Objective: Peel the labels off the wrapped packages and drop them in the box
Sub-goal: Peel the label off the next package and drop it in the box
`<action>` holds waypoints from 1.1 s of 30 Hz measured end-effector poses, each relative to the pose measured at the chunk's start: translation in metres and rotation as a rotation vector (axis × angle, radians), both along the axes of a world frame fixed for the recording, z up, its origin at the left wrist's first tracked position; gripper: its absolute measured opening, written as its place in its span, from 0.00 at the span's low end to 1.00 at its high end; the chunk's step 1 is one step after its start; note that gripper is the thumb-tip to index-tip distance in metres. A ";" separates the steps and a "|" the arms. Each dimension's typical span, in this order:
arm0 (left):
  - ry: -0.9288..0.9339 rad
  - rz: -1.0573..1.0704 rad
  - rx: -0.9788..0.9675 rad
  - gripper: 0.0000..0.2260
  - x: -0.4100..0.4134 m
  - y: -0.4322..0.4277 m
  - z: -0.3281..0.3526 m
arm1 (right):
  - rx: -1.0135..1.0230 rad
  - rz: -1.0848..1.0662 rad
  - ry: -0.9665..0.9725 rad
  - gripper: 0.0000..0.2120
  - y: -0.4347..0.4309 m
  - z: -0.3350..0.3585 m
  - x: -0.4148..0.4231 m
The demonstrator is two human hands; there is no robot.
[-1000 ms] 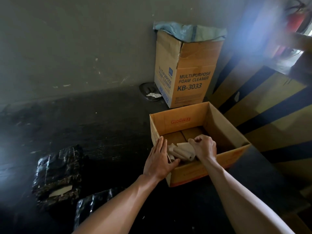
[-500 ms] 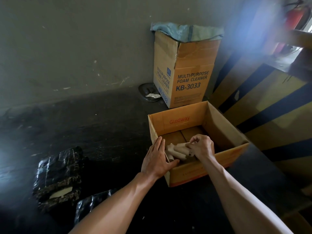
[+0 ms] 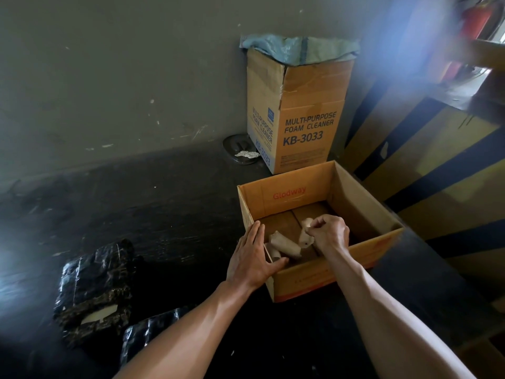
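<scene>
While open-topped, 1 box [image 3: 355, 203]: 3 curled labels [image 3: 284, 246], right hand [image 3: 329, 232] grip pinching 1.

- The second black plastic-wrapped package [image 3: 153, 332] is partly hidden by the left forearm.
- A red thing [image 3: 475, 17] at the top right is blurred and cut off by the edge.
- The small print on the open brown cardboard box [image 3: 328, 280] is too faint to be read.
- The bottom of the tall foam cleaner carton [image 3: 308, 127] is hidden behind the open box.

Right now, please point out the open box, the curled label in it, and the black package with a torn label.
open box [image 3: 284, 192]: head view, far inner wall.
curled label [image 3: 284, 244]: head view, its middle.
black package [image 3: 90, 280]: head view, wrapped top.
</scene>
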State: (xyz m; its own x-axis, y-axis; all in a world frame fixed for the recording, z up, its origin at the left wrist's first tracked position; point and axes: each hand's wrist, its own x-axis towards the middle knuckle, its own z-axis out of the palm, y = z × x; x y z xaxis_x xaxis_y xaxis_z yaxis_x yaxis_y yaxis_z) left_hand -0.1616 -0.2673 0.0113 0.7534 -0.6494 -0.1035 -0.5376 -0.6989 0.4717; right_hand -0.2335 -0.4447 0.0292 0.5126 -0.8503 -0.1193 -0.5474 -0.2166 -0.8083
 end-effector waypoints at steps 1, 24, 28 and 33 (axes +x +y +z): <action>0.000 0.002 -0.003 0.51 0.000 0.000 0.000 | 0.003 0.011 -0.009 0.10 -0.001 0.000 0.000; 0.047 0.002 -0.013 0.52 -0.002 0.001 0.002 | -0.037 0.040 -0.023 0.07 0.003 -0.003 -0.004; 0.050 0.004 -0.006 0.52 -0.002 0.000 0.002 | -0.010 0.013 -0.025 0.05 0.002 -0.004 -0.003; 0.066 0.003 -0.020 0.53 -0.002 0.000 0.001 | -0.091 0.022 -0.014 0.06 0.004 -0.005 -0.004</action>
State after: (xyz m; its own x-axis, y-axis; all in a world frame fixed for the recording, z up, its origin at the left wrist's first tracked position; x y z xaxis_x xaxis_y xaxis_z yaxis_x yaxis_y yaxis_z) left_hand -0.1636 -0.2670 0.0121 0.7475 -0.6492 -0.1403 -0.5025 -0.6909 0.5197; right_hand -0.2372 -0.4409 0.0243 0.5323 -0.8459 -0.0347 -0.5303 -0.3012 -0.7925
